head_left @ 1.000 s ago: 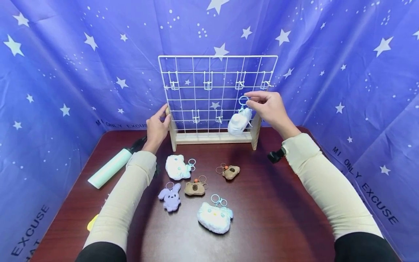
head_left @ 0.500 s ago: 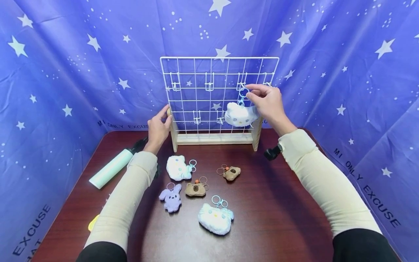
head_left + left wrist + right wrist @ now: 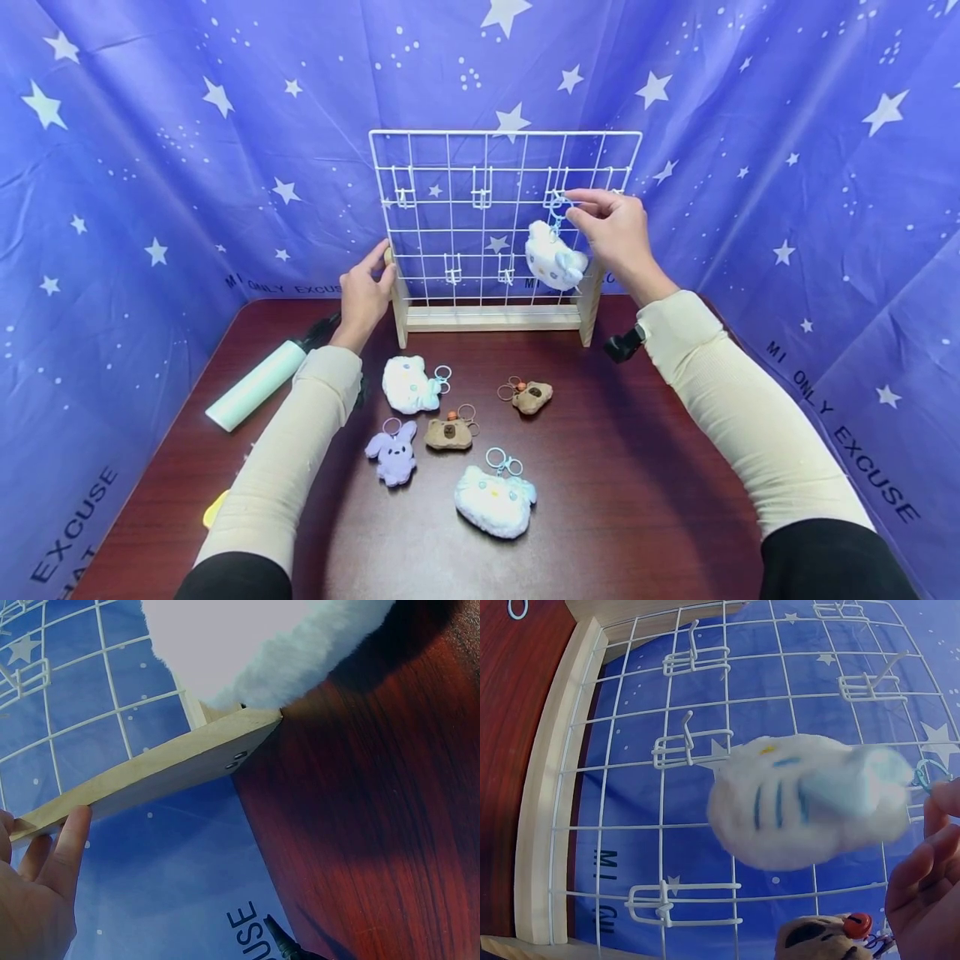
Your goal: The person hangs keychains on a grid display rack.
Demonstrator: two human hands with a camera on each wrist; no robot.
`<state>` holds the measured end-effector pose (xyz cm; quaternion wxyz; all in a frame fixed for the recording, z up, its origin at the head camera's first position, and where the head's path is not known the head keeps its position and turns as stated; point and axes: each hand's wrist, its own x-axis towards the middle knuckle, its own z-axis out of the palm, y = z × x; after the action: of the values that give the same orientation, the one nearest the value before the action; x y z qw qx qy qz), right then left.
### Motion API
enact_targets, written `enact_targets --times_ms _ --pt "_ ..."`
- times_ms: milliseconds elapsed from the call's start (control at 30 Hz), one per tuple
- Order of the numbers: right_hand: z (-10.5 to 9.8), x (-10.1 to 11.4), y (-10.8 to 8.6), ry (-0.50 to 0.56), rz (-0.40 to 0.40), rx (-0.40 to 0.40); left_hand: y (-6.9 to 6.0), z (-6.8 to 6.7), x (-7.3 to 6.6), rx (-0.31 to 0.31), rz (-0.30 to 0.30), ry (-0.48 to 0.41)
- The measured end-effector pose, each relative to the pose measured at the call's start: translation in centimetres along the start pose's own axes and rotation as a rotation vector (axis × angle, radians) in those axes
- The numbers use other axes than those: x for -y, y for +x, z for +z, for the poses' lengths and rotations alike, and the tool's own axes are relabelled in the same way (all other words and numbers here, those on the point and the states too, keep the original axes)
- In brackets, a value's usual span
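My right hand [image 3: 617, 237] pinches the blue ring of a white plush cat keychain [image 3: 553, 257], which dangles tilted before the white wire grid rack [image 3: 486, 133]. That ring is beside an upper hook [image 3: 557, 198]; I cannot tell whether it touches. In the right wrist view the plush [image 3: 802, 802] looks blurred and the ring [image 3: 928, 776] is between thumb and fingers. My left hand [image 3: 365, 302] grips the rack's left wooden post [image 3: 142, 765]. A brown plush with a red bell [image 3: 821, 937] shows near my right hand in the right wrist view.
On the table [image 3: 630, 483] lie two white cat keychains [image 3: 411, 385] [image 3: 495, 502], two brown plush keychains [image 3: 448, 433] [image 3: 532, 397] and a purple bunny keychain [image 3: 393, 454]. A pale green cylinder [image 3: 257, 385] lies at left. Several hooks jut from the grid.
My right hand has risen slightly, bringing the cat keychain's ring up to the upper hook. The plush has swung and turned its face forward. My left hand has stayed on the post.
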<state>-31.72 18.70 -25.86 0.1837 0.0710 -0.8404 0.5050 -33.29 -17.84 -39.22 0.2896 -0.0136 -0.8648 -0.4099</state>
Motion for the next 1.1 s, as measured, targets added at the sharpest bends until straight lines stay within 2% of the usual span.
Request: enact_targets --times_ms 467,767,967,1100 --pt "-0.1 -1.0 -0.5 0.003 -0.095 -0.016 -0.1 0.0 0.0 -0.002 0.009 -0.017" --pt "-0.5 -1.9 -1.3 0.059 -0.084 0.033 0.0 -0.1 0.0 -0.001 -0.002 -0.012" --pt "-0.6 -2.7 -1.9 0.051 -0.069 0.040 0.2 0.0 0.1 0.004 -0.008 0.001" --pt "-0.8 -3.5 -2.3 0.066 -0.064 0.072 0.2 0.1 0.2 0.004 -0.010 0.000"
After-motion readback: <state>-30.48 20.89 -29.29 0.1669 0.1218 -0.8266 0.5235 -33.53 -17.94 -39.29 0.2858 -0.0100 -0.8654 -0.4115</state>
